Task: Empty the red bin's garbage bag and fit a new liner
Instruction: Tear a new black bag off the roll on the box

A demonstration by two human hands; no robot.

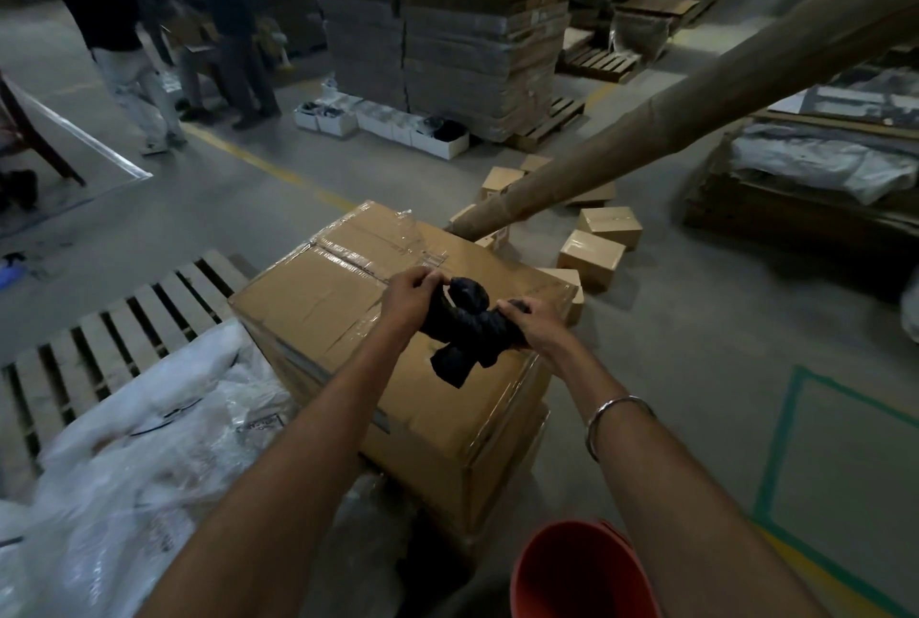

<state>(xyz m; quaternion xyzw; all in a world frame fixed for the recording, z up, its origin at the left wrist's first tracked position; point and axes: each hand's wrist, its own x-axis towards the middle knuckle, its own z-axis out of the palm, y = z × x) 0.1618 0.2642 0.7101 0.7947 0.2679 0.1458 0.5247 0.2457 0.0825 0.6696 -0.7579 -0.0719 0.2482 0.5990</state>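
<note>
A rolled-up black garbage liner [465, 331] is held between both hands above a large taped cardboard box [348, 309]. My left hand [410, 296] pinches the roll's upper left end. My right hand [532, 321] grips its right end, fingers curled round it. A loose end of the black plastic hangs down below the roll. The red bin [572, 572] stands on the floor at the bottom of the view, under my right forearm; its inside looks dark and I cannot tell what it holds.
A wooden pallet [124, 319] and crumpled clear plastic sheeting [139, 458] lie at left. A long cardboard tube [671, 110] slants over small boxes [592, 254] on the floor. Stacked cartons [437, 20] stand behind. People [119, 30] stand at the far left.
</note>
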